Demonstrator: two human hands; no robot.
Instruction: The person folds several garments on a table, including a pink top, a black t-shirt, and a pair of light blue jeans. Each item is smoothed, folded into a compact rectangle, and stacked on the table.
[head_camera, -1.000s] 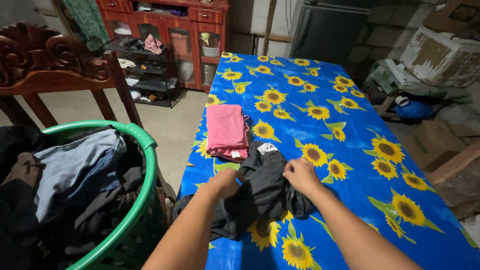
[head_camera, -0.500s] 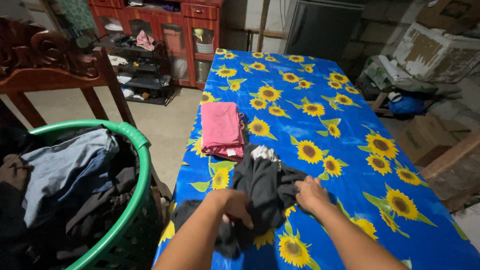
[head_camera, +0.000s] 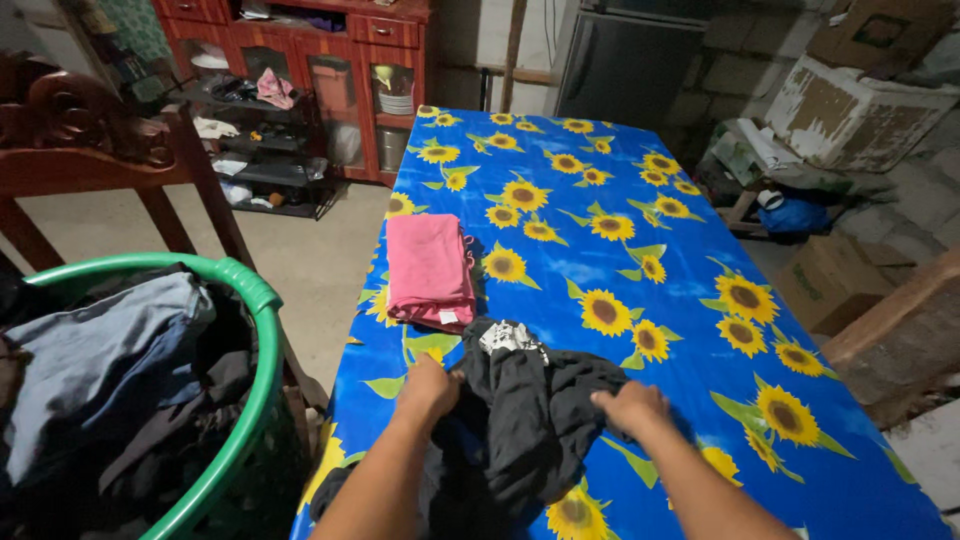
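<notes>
A crumpled black garment (head_camera: 525, 410) lies at the near end of a table covered in a blue sunflower cloth (head_camera: 620, 230). My left hand (head_camera: 430, 385) grips the garment's left edge. My right hand (head_camera: 630, 408) presses on its right side, fingers curled into the fabric. A white label patch (head_camera: 510, 337) shows at the garment's far edge. Just beyond it a folded pink cloth (head_camera: 430, 270) lies flat near the table's left edge.
A green laundry basket (head_camera: 235, 290) full of dark and grey clothes stands at my left, beside a carved wooden chair (head_camera: 80, 140). A red cabinet (head_camera: 320, 60) stands at the back, with cardboard boxes (head_camera: 830, 280) and clutter on the right.
Both hands have shifted on the black garment, the left to its left edge and the right to its right side. The view has tilted slightly.
</notes>
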